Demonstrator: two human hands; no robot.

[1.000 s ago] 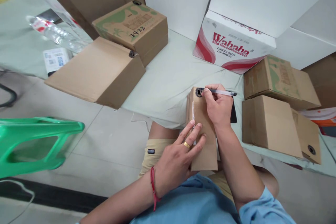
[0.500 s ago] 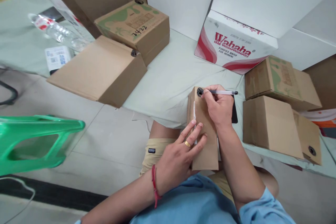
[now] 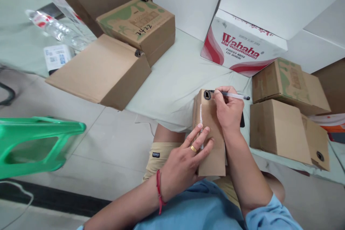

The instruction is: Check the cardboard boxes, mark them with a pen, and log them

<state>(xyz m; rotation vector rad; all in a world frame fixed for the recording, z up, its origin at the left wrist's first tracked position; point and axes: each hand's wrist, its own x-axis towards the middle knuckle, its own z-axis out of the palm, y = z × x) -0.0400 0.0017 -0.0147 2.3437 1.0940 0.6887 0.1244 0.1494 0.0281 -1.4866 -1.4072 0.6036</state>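
A small brown cardboard box point(image 3: 212, 165) lies before me, one end on the cloth-covered table and the other toward my lap. Near its far end is a black inked ring point(image 3: 207, 95) around a dark opening. My right hand point(image 3: 230, 109) pinches a pen point(image 3: 234, 95) with a clear barrel and black cap end; the tip is just right of the ring, and I cannot tell whether it touches. My left hand point(image 3: 188, 154) lies on the box with fingers spread, beside a white strip point(image 3: 201, 115) along its left edge. A dark flat object point(image 3: 242, 120) shows partly behind my right hand.
Cardboard boxes point(image 3: 99, 68) stand at the left, one marked 2422. More boxes point(image 3: 280, 125) stand at the right, and a white-and-red Wahaha carton point(image 3: 242, 46) at the back. A clear bottle point(image 3: 59, 32) lies far left. A green plastic stool point(image 3: 70, 129) is on the floor.
My right hand has drawn slightly right with the pen, whose tip has left the ring. More of the ring shows. My left hand stays on the box.
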